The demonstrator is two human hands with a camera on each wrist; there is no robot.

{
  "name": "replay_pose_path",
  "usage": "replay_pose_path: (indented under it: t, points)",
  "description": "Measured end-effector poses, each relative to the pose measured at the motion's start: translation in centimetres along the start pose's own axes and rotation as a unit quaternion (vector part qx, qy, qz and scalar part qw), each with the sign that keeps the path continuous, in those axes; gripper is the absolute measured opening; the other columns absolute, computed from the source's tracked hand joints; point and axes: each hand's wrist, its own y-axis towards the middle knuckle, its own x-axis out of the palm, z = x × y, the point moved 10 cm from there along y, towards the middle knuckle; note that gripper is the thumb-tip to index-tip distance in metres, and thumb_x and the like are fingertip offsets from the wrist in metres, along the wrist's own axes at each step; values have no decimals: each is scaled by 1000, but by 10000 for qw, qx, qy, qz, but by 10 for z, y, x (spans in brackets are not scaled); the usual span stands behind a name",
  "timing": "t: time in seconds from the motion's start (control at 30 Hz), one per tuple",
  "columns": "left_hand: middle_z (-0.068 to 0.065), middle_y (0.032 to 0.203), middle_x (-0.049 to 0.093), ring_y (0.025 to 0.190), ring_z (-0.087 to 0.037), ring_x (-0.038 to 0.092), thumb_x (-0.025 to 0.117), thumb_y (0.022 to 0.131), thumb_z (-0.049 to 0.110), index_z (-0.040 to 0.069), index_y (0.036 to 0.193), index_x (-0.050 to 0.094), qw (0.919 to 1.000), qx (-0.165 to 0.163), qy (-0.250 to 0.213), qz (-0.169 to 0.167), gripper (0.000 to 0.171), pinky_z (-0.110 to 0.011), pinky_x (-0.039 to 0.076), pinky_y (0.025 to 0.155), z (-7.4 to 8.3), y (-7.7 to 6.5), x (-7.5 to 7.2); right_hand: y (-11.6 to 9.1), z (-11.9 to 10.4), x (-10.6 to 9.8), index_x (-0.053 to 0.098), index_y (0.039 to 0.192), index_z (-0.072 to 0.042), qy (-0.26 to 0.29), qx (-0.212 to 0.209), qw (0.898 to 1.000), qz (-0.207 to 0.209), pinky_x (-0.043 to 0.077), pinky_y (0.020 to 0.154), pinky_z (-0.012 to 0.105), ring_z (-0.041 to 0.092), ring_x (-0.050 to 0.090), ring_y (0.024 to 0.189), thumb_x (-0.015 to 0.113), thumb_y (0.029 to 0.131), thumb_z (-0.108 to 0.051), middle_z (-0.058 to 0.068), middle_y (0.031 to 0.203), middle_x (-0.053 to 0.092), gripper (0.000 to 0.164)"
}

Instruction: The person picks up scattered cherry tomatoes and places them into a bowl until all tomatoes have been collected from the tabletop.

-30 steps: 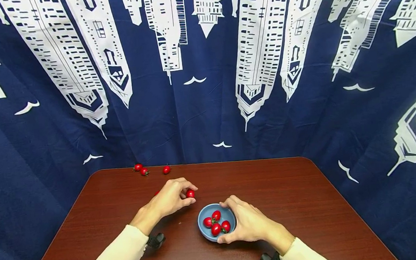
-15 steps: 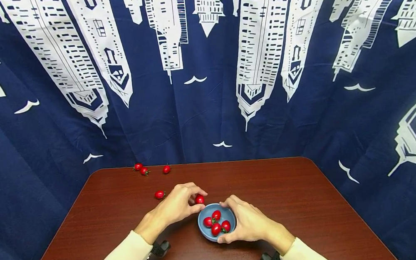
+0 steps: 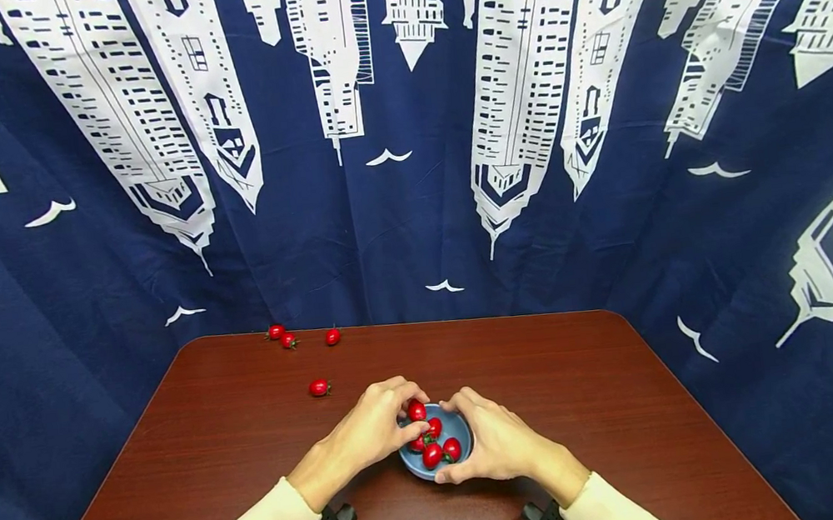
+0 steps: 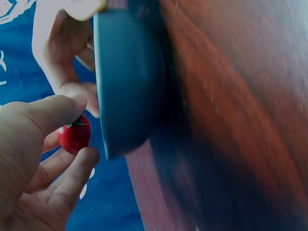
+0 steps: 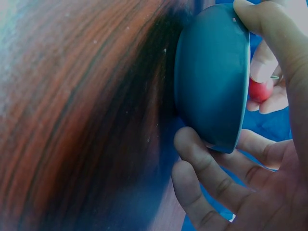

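My left hand (image 3: 372, 427) pinches a cherry tomato (image 3: 417, 411) between thumb and fingers, over the left rim of a small blue bowl (image 3: 458, 425). In the left wrist view the held cherry tomato (image 4: 76, 137), with its green stem end, is just above the bowl's rim (image 4: 98, 86). Several cherry tomatoes (image 3: 432, 456) lie inside the bowl, partly hidden by the left thumb. My right hand (image 3: 505, 444) holds the bowl from the right, thumb at the near rim and fingers at the far side. The bowl (image 5: 211, 77) stands upright on the table.
On the brown table (image 3: 587, 386), one loose cherry tomato (image 3: 319, 388) lies left of the bowl. Near the back edge are a pair of tomatoes (image 3: 288, 340) and a single tomato (image 3: 333, 337). A blue patterned cloth (image 3: 398, 228) hangs behind the table.
My left hand has carried the cherry tomato right and toward me, from beside the bowl to over its rim. The loose tomato behind that hand came into full view. The right hand stays put.
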Motion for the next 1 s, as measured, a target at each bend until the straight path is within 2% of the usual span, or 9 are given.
replay_pose_path:
  t: [0.17, 0.33, 0.63, 0.73, 0.87, 1.0]
  points:
    - [-5, 112, 81, 91, -13, 82, 99, 95, 13, 5, 121, 83, 10000, -28, 3, -26, 31, -24, 70, 84, 9, 2, 7, 1, 0, 0, 68, 140, -15, 77, -36, 10000, -16, 62, 81, 28, 6, 70, 99, 101, 78, -72, -8, 125, 69, 91]
    - [-6, 112, 81, 91, -12, 82, 99, 94, 12, 6, 121, 83, 10000, 36, -46, 54, 32, -26, 71, 83, 19, 5, 8, 1, -1, 0, 68, 138, -16, 121, -67, 9999, -15, 60, 77, 25, 3, 67, 94, 101, 78, -73, -10, 119, 67, 89]
    - [-7, 114, 82, 91, -14, 82, 99, 94, 13, 6, 121, 81, 9999, 70, -112, 87, 33, -29, 72, 84, 24, 6, 10, 1, -1, 0, 68, 134, -19, 154, -92, 9998, -6, 59, 74, 24, 0, 65, 90, 102, 76, -72, -11, 116, 65, 85]
    - [-6, 122, 82, 101, -18, 83, 101, 94, 22, 9, 129, 81, 9999, 16, 101, 88, 43, -35, 72, 93, 24, 5, 10, 1, -1, 0, 67, 137, -19, 121, -94, 9999, 0, 61, 77, 26, 2, 67, 94, 101, 77, -73, -11, 120, 67, 88]
    - [-2, 140, 78, 121, -22, 81, 104, 90, 35, 15, 145, 77, 9988, -180, 453, 70, 64, -43, 70, 106, 21, 4, 9, 1, 0, 0, 67, 141, -18, 14, -94, 10000, 24, 64, 83, 31, 7, 71, 102, 100, 77, -75, -11, 125, 69, 92]
    - [0, 148, 74, 128, -21, 79, 103, 90, 40, 18, 151, 74, 9979, -246, 601, 72, 72, -46, 69, 107, 19, 3, 8, 0, 0, 0, 67, 143, -16, -81, -84, 9999, 45, 65, 85, 34, 11, 74, 105, 100, 77, -76, -10, 127, 69, 95]
